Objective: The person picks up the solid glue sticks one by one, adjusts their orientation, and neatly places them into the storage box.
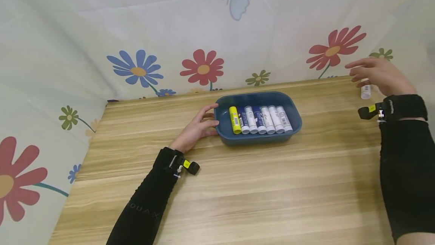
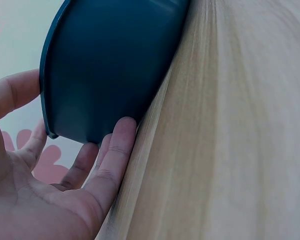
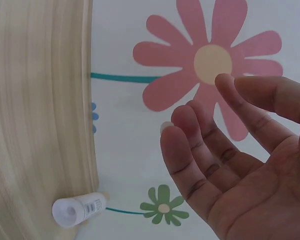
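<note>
A blue plastic bin [image 1: 224,137] sits on the table with a row of glue sticks inside: a yellow one [image 1: 235,120] at the left, then several white and navy ones [image 1: 267,120]. My left hand [image 1: 196,127] is at the bin's left end, its fingertips against the end wall [image 2: 105,75] and one at the rim. Farther right, my right hand [image 1: 382,74] is raised with loosely bent fingers and nothing held. Close below it is a single white glue stick [image 1: 365,91], partly hidden by the hand in the head view; the right wrist view shows this glue stick [image 3: 79,209] by the table edge.
The wood-grain table [image 1: 244,192] ends at the back against a white cloth [image 1: 163,18] printed with flowers and a butterfly. The same cloth hangs along the left side.
</note>
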`<state>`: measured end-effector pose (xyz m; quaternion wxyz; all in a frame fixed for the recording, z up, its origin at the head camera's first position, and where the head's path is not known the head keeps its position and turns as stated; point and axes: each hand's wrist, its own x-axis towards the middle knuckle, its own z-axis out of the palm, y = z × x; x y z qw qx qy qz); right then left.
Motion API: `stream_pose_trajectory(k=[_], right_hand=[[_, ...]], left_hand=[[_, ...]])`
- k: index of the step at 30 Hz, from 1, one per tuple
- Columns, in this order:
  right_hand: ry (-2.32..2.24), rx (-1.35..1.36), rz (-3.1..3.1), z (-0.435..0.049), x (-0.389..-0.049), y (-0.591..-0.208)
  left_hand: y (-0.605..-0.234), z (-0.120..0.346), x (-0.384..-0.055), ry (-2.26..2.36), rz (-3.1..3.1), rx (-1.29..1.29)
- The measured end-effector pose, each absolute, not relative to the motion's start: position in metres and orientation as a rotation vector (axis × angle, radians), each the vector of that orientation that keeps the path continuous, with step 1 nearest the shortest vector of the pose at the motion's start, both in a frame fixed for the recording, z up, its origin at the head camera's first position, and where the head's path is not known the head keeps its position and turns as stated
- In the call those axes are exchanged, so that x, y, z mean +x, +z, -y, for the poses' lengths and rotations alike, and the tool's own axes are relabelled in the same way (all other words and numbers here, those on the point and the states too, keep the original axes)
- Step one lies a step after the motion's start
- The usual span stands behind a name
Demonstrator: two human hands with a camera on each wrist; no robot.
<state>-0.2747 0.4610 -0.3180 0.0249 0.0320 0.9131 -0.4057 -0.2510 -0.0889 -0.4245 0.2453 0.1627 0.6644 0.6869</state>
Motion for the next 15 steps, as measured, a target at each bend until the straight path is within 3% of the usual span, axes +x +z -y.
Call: stream_pose_trajectory(k=[15], right_hand=[[-0.956,0.218,-2.858,-0.493,-0.286,-0.328]], left_hand=[[-0.424,0.090,-0.252,1.873,-1.839,0.444]])
